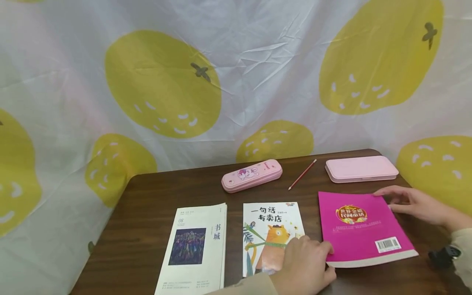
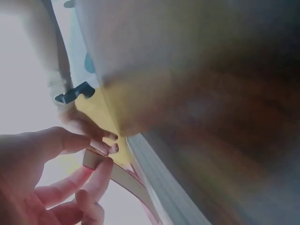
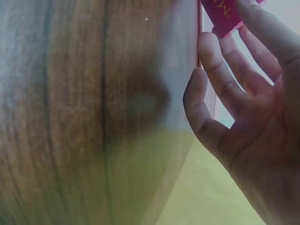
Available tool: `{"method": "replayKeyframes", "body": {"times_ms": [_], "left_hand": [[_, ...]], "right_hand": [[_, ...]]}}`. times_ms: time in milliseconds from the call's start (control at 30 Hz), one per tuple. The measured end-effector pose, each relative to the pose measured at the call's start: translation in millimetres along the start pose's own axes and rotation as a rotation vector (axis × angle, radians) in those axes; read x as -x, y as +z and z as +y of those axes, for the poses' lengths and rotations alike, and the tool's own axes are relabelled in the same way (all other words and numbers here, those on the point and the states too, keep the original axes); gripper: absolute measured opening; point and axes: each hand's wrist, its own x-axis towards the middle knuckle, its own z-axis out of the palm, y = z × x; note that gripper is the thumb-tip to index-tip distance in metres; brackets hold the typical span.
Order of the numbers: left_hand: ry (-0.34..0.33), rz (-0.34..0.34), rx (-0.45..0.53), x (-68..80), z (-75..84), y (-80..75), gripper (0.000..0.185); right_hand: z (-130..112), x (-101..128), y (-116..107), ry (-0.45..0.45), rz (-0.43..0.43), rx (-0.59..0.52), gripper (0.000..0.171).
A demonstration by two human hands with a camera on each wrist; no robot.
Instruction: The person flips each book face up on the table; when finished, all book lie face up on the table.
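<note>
A magenta book (image 1: 357, 229) with a barcode lies back cover up at the right of the table, its near edge seeming slightly raised. My left hand (image 1: 306, 262) pinches its near left corner between thumb and fingers, reaching over the lower part of a cat-cover book (image 1: 274, 229). With my right hand (image 1: 413, 203) I hold the far right corner. In the right wrist view the magenta corner (image 3: 224, 16) sits between thumb and fingers. A pinched book corner (image 2: 93, 159) shows in the left wrist view.
A white booklet (image 1: 195, 250) with a dark picture lies left of the cat-cover book. Behind are a pink rabbit pencil case (image 1: 252, 176), a red pencil (image 1: 302, 175) and a plain pink case (image 1: 361, 168). A fruit-print cloth (image 1: 239, 82) hangs behind the brown table (image 1: 147, 213).
</note>
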Motion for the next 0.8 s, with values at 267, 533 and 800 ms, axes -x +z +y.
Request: {"method": "replayKeyframes", "body": {"times_ms": [267,533,800], "left_hand": [[-0.055,0.13,-0.023,1.1,-10.3,-6.8,0.019],[-0.05,0.273,0.089,-1.7,-19.3,-10.4,0.024],[-0.042,0.395,0.243,-5.8,-19.7,-17.5,0.028]], "right_hand": [[-5.8,-1.8,-5.0,-0.074,-0.036,-0.178,0.042],[-20.5,-2.5,-6.1,-0.051,0.159,-0.118,0.037],[-39.7,-6.2,-11.5,0.027,0.313,-0.089,0.033]]}}
